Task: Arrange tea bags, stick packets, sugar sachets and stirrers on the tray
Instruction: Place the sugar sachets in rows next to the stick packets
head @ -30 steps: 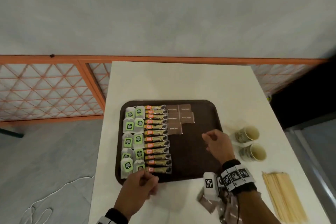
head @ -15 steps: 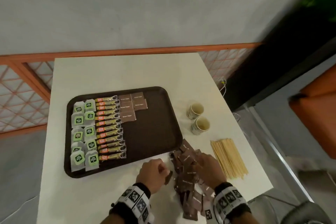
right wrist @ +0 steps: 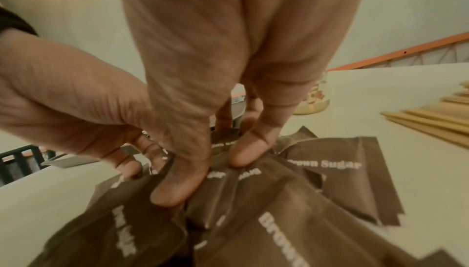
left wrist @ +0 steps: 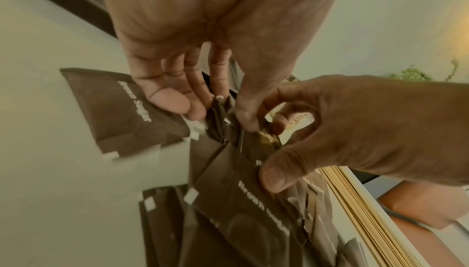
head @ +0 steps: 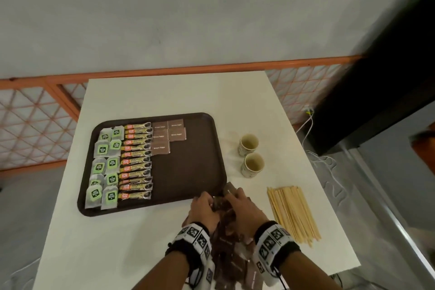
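Observation:
A dark brown tray (head: pixel 188 172) holds green tea bags (head: pixel 103 167) at its left, a column of stick packets (head: pixel 136 160) beside them, and several brown sugar sachets (head: pixel 168 135) at the back. A loose pile of brown sugar sachets (head: pixel 226 245) lies on the table off the tray's near right corner. My left hand (left wrist: pixel 218 114) pinches sachets at the top of the pile between thumb and fingers. My right hand (right wrist: pixel 210 171) pinches sachets (right wrist: pixel 279 221) right beside it, the two hands almost touching. Wooden stirrers (head: pixel 292 212) lie to the right.
Two paper cups (head: pixel 248 143) (head: pixel 253 163) stand on the white table (head: pixel 153 94) right of the tray. The table's right edge runs just past the stirrers. An orange lattice railing (head: pixel 35 125) lies behind and to the left.
Both hands left the tray and came back to the sachet pile at the near edge. They have since closed in together and taken hold of sachets there. The head view swung.

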Action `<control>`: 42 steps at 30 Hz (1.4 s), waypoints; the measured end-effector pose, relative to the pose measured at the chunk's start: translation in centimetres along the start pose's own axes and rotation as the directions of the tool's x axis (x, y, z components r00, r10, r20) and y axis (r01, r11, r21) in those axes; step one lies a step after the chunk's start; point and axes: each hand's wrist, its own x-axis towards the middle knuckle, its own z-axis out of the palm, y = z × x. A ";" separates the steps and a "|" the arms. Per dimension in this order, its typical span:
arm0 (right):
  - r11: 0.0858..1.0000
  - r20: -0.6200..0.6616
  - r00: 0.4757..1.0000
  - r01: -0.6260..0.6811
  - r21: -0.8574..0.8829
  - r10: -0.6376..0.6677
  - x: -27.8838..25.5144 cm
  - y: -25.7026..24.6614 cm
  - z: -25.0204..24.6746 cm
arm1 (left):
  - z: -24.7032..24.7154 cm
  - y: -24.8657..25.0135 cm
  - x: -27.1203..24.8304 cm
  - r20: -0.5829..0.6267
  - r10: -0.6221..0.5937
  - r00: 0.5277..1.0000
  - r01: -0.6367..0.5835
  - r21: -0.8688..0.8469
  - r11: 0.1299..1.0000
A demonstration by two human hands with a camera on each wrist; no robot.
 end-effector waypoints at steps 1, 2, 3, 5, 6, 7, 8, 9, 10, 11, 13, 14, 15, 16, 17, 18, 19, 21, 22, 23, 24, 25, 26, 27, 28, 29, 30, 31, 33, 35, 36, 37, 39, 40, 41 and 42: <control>1.000 -0.001 1.000 0.005 0.015 -0.005 0.1 0.1 -0.1 | 0.0 0.1 0.0 -0.009 0.009 1.000 -0.009 -0.004 1.000; 0.999 -0.008 1.000 0.021 0.026 -0.021 0.1 0.1 -0.1 | -0.1 0.2 -0.1 -0.007 0.019 1.000 -0.019 -0.005 1.000; 0.999 -0.014 0.999 0.035 0.031 -0.035 0.0 0.1 -0.2 | -0.2 0.2 -0.2 0.003 0.024 1.000 -0.024 -0.013 1.000; 0.998 -0.021 0.998 0.060 0.031 -0.059 -0.1 0.2 -0.3 | -0.3 0.3 -0.5 0.027 0.025 0.999 -0.023 -0.055 0.998; 0.997 -0.012 0.998 0.069 0.017 -0.069 0.0 0.4 -0.3 | -0.4 0.2 -0.6 0.027 0.028 0.999 -0.026 -0.071 0.997; 0.997 0.008 0.997 0.074 -0.004 -0.074 0.0 0.5 -0.4 | -0.7 0.2 -0.6 0.017 0.034 0.999 -0.033 -0.081 0.996; 0.996 0.026 0.996 0.081 -0.025 -0.081 0.1 0.7 -0.5 | -1.0 0.1 -0.7 -0.002 0.041 0.999 -0.041 -0.102 0.994; 0.996 0.049 0.996 0.079 -0.039 -0.077 0.2 0.6 -0.8 | -1.4 0.1 -0.6 -0.021 0.044 0.999 -0.047 -0.129 0.991; 0.996 0.063 0.995 0.081 -0.040 -0.079 0.2 0.6 -1.1 | -1.9 0.0 -0.5 -0.032 0.049 0.998 -0.053 -0.149 0.987; 0.997 0.076 0.994 0.076 -0.033 -0.073 0.3 0.5 -1.3 | -2.5 -0.3 -0.5 -0.030 0.046 0.998 -0.050 -0.150 0.987; 0.997 0.082 0.994 0.072 -0.017 -0.070 0.6 0.4 -1.4 | -3.5 -1.0 -0.2 -0.016 0.018 1.000 -0.021 -0.201 0.979; 0.997 0.083 0.994 0.072 -0.013 -0.071 0.7 0.3 -1.5 | -4.1 -1.4 -0.2 0.006 -0.003 1.000 0.005 -0.274 0.962; 0.998 0.090 0.994 0.065 -0.024 -0.063 0.8 0.2 -1.6 | -4.5 -1.8 -0.2 0.038 -0.029 0.999 0.042 -0.372 0.927; 0.997 0.095 0.994 0.063 -0.045 -0.058 1.0 0.1 -1.7 | -4.9 -2.2 -0.2 0.074 -0.059 0.995 0.087 -0.464 0.881; 0.996 0.114 0.993 0.051 -0.072 -0.042 1.0 -0.1 -1.8 | -5.2 -2.5 -0.4 0.121 -0.090 0.989 0.142 -0.546 0.826; 0.995 0.126 0.992 0.044 -0.092 -0.033 1.1 -0.2 -1.9 | -5.6 -2.7 -0.5 0.165 -0.115 0.980 0.194 -0.614 0.765; 0.994 0.136 0.990 0.038 -0.107 -0.023 1.1 -0.4 -1.9 | -5.9 -2.8 -0.7 0.202 -0.129 0.971 0.232 -0.664 0.711; 0.992 0.141 0.990 0.030 -0.124 -0.013 1.3 -0.6 -1.9 | -6.5 -3.0 -1.0 0.258 -0.142 0.956 0.290 -0.737 0.610; 0.991 0.142 0.990 0.029 -0.129 -0.011 1.3 -0.7 -1.9 | -6.9 -3.0 -1.1 0.291 -0.140 0.947 0.318 -0.770 0.554; 0.992 0.148 0.989 0.022 -0.127 -0.003 1.3 -0.8 -2.0 | -7.1 -3.2 -1.2 0.327 -0.130 0.936 0.348 -0.801 0.488; 0.993 0.152 0.988 0.014 -0.118 0.005 1.3 -0.9 -2.2 | -7.5 -3.3 -1.4 0.359 -0.114 0.926 0.371 -0.822 0.432; 0.995 0.155 0.988 0.008 -0.104 0.008 1.2 -0.9 -2.5 | -7.7 -3.2 -1.6 0.382 -0.092 0.919 0.386 -0.834 0.395; 0.996 0.141 0.990 0.007 -0.085 0.005 1.1 -1.0 -2.9 | -8.1 -3.2 -1.8 0.399 -0.068 0.914 0.394 -0.837 0.380; 0.998 0.121 0.993 0.002 -0.055 0.005 0.9 -1.0 -3.5 | -8.4 -3.3 -1.9 0.415 -0.046 0.909 0.400 -0.836 0.375; 1.000 0.096 0.995 -0.015 -0.007 0.016 0.9 -1.0 -4.0 | -8.7 -3.6 -2.0 0.422 -0.025 0.906 0.400 -0.834 0.380; 0.998 0.063 0.997 -0.040 0.049 0.037 0.7 -0.9 -4.7 | -8.9 -3.8 -2.0 0.426 -0.010 0.905 0.395 -0.831 0.391; 0.994 0.016 0.998 -0.062 0.095 0.060 0.6 -0.8 -5.4 | -9.2 -4.1 -1.9 0.432 -0.001 0.902 0.395 -0.824 0.405; 0.988 -0.011 0.997 -0.080 0.129 0.082 0.2 -0.8 -6.2 | -9.5 -4.5 -1.8 0.441 0.009 0.898 0.395 -0.814 0.426; 0.980 -0.040 0.995 -0.081 0.181 0.090 -0.4 -0.9 -7.5 | -9.9 -5.0 -1.7 0.461 0.044 0.886 0.387 -0.788 0.479; 0.968 -0.064 0.996 -0.047 0.247 0.065 -0.9 -1.7 -8.2 | -10.5 -5.0 -1.8 0.478 0.082 0.874 0.367 -0.763 0.532; 0.960 -0.058 0.998 -0.012 0.281 0.030 -1.2 -2.7 -8.5 | -10.9 -4.9 -1.9 0.484 0.102 0.869 0.354 -0.753 0.555; 0.946 -0.039 0.999 0.024 0.324 -0.012 -1.5 -4.0 -8.6 | -11.3 -4.8 -2.0 0.488 0.121 0.865 0.343 -0.749 0.567; 0.899 0.023 0.995 0.079 0.432 -0.099 -2.1 -7.4 -8.8 | -12.3 -4.7 -2.4 0.499 0.159 0.852 0.341 -0.758 0.556; 0.874 0.041 0.993 0.082 0.479 -0.115 -2.0 -9.0 -8.6 | -12.9 -4.7 -2.6 0.511 0.175 0.841 0.353 -0.766 0.537; 0.854 0.046 0.992 0.077 0.514 -0.117 -1.8 -10.6 -8.4 | -13.6 -4.8 -2.9 0.516 0.188 0.836 0.363 -0.776 0.515; 0.837 0.045 0.992 0.077 0.542 -0.120 -1.4 -12.2 -8.1 | -14.2 -5.1 -3.0 0.504 0.196 0.841 0.358 -0.790 0.498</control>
